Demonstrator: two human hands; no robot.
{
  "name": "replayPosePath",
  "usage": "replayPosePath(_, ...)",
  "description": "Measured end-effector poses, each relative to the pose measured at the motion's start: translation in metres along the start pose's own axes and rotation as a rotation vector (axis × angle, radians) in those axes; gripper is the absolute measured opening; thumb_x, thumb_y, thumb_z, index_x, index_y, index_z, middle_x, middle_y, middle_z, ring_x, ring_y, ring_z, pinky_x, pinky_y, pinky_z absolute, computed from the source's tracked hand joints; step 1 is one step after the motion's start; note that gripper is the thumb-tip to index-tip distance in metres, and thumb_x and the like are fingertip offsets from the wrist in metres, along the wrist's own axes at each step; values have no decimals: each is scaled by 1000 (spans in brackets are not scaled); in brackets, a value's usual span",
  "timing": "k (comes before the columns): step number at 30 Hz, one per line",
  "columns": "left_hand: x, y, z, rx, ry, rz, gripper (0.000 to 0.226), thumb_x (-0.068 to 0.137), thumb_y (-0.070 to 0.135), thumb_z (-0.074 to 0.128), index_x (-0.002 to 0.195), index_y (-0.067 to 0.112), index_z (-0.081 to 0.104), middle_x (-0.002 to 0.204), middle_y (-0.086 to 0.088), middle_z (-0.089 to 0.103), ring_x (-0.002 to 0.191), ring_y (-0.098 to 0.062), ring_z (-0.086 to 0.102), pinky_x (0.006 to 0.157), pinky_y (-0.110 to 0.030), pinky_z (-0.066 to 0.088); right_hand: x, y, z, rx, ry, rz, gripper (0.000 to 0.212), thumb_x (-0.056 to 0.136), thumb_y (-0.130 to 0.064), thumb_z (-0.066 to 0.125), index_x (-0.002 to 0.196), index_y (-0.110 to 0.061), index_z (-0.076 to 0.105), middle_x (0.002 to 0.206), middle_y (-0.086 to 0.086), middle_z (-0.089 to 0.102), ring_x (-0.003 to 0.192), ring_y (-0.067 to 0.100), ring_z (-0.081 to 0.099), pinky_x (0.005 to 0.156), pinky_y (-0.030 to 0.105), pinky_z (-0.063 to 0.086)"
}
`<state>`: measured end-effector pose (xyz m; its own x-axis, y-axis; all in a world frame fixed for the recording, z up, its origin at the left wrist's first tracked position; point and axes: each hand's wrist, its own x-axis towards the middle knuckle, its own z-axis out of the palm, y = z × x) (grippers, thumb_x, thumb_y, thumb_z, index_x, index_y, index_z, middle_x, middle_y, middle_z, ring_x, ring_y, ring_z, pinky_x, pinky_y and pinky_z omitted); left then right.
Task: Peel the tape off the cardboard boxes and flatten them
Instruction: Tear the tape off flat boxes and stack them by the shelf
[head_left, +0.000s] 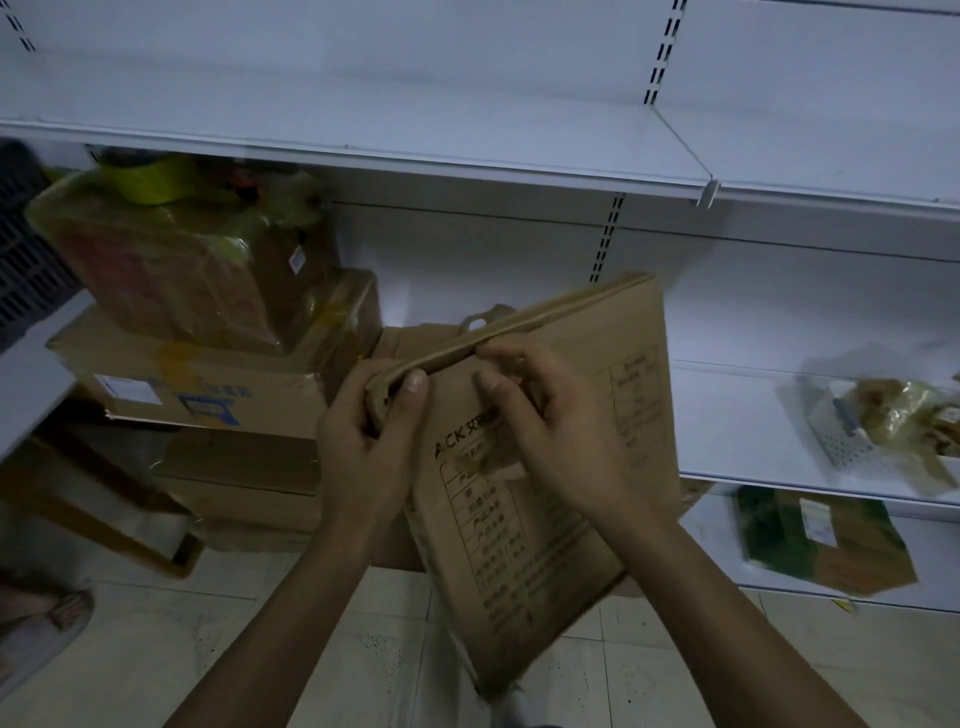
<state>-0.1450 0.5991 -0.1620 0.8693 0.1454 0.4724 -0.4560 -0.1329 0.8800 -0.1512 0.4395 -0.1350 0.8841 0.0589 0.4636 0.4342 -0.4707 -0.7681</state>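
The cardboard box, already collapsed nearly flat, is hanging in the air over the tiled floor, printed face toward the person. Its folded top edge is running from near-left up to far-right. The left hand is gripping the near end of that edge, thumb on top. The right hand is pinching the same edge just beside it, fingers curled over; whether it is catching tape cannot be told. More taped boxes are standing stacked to the left, nearer the left hand.
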Motion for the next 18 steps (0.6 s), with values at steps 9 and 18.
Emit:
replayPosePath(9, 9, -8, -16, -42, -173, -118, 41, 82, 51, 55, 79, 10, 62, 70, 5, 56, 70, -7, 55, 63, -18, 45, 8, 18, -25, -460, 111, -44, 26, 90, -47, 56, 99, -22, 60, 83, -7, 68, 66, 5, 60, 58, 22, 53)
replayPosePath(18, 36, -5, -41, 88, -576, -159, 20, 81, 28, 68, 94, 13, 67, 82, 12, 69, 76, -1, 66, 61, -12, 49, 23, 27, -44, -481, -328, -138, 27, 96, -39, 51, 90, -22, 72, 81, -6, 70, 74, 10, 62, 64, 31, 51)
